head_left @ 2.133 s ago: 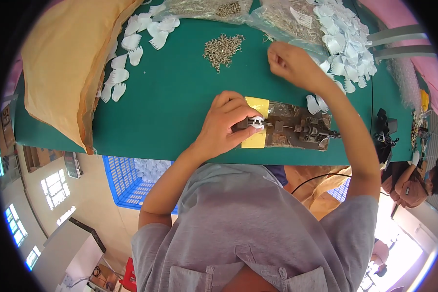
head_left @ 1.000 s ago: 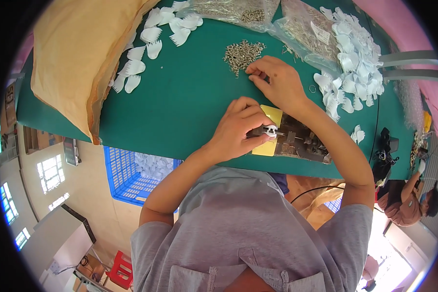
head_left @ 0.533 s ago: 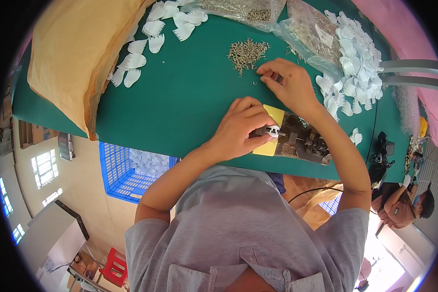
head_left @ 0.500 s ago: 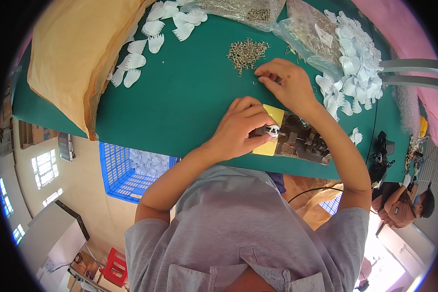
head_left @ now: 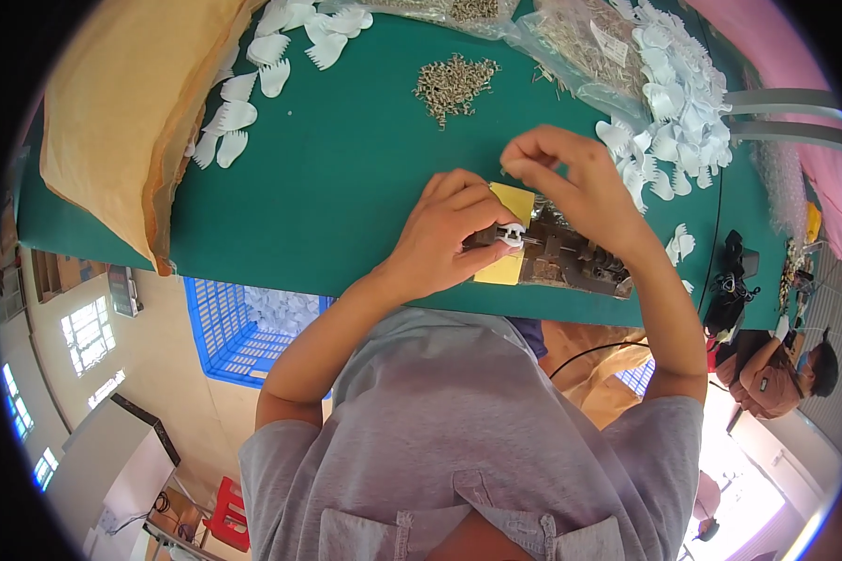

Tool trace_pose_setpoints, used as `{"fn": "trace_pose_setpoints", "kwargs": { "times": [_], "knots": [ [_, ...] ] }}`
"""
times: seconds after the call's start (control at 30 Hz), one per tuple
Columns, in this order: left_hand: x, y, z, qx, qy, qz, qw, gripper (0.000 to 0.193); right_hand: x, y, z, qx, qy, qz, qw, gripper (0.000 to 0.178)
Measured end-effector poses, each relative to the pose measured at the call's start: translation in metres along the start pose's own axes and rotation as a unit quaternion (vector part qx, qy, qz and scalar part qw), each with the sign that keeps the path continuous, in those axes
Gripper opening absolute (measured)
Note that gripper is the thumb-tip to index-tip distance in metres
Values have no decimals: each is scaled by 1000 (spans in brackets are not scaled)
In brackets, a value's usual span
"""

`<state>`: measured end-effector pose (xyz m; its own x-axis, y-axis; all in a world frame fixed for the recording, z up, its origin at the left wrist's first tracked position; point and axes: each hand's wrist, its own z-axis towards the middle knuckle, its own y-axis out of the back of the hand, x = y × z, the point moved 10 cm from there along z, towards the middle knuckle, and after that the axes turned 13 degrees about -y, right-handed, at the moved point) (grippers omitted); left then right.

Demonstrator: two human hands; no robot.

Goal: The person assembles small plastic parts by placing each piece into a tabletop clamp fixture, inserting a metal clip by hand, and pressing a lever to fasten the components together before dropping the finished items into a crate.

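My left hand (head_left: 447,229) is closed round a small white plastic piece (head_left: 511,236), held against the dark metal fixture (head_left: 580,257) at the table's near edge. A dark part beside the piece is mostly covered by the fingers. Under that hand lies a yellow plate (head_left: 514,202) at the fixture's left end. My right hand (head_left: 575,178) is raised over the fixture's far side, thumb and forefinger pinched on a tiny metal piece (head_left: 503,172), too small to make out well. Farther off, a pile of small metal clips (head_left: 454,87) lies on the green table (head_left: 337,178).
White toothed plastic pieces (head_left: 688,112) are heaped at the right, with more (head_left: 237,115) at the far left beside a large brown paper bag (head_left: 122,131). Clear bags (head_left: 589,51) of metal parts lie at the back. A blue crate (head_left: 220,327) stands below the left edge. A co-worker (head_left: 776,379) sits at the right.
My right hand has drawn back from near the clip pile toward the fixture, with the tiny metal piece in its fingertips. My left hand stays at the fixture. The whole view has shifted slightly.
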<state>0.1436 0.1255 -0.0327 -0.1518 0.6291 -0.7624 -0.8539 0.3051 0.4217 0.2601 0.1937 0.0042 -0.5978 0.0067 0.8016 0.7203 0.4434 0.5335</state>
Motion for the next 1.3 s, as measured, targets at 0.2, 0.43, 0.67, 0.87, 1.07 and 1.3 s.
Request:
{"fn": "trace_pose_setpoints", "kwargs": {
  "times": [0.2,0.43,0.67,0.87,1.07,1.3],
  "knots": [
    [3,-1,0,-11,-12,-6,1000,29,12,-8,-44,38,-3,-79,996,11],
    [2,-2,2,-13,-8,-12,1000,28,17,-17,-51,34,28,-169,985,10],
    [2,-2,1,-13,-9,-11,1000,27,16,-19,-56,0,36,-146,989,9],
    [1,-1,2,-6,-1,-10,1000,28,6,-18,-69,-94,32,-114,989,8],
    [0,1,2,-15,-7,-16,1000,29,13,-16,-87,-227,94,-116,962,23],
    [-1,1,4,-16,-12,-11,1000,29,-26,-11,-62,-96,-98,52,989,24]
  ]
}}
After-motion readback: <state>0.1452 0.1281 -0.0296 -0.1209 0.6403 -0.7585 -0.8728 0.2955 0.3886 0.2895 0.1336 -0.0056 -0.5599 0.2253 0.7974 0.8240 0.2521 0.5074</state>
